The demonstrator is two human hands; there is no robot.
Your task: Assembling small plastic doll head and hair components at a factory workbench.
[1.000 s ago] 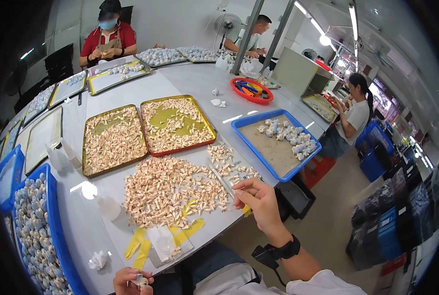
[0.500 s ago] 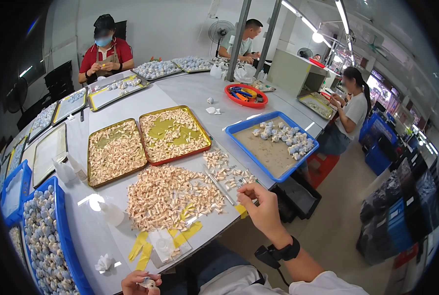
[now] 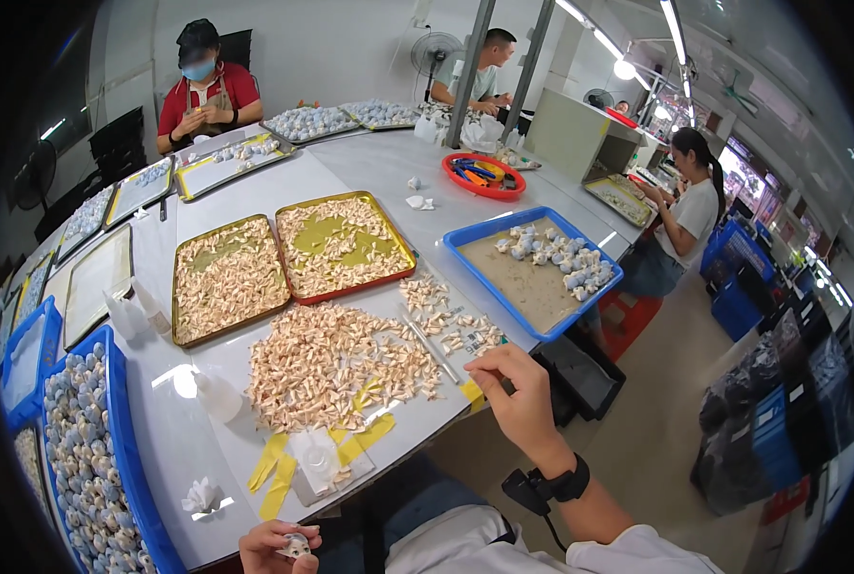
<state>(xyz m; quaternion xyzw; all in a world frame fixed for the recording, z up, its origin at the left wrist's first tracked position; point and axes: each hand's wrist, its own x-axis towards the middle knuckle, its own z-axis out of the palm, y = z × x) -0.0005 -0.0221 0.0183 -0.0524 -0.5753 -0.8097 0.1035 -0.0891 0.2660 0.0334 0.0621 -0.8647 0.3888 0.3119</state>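
Grey tabletop (image 3: 370, 172) carried two gold trays (image 3: 293, 263) mid-table, a blue tray (image 3: 532, 277) at its right edge, and a loose heap of pale pieces (image 3: 336, 364) toward the near edge. Right hand (image 3: 515, 392) sat curled at the near-right edge beside the heap; whether it gripped anything could not be told. Left hand (image 3: 279, 550), below the near edge, pinched a small pale piece (image 3: 296, 545).

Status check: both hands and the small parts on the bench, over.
Left hand pinching a small white piece at the table's near edge. Right hand at the loose pile, grip hidden. Nothing between them.
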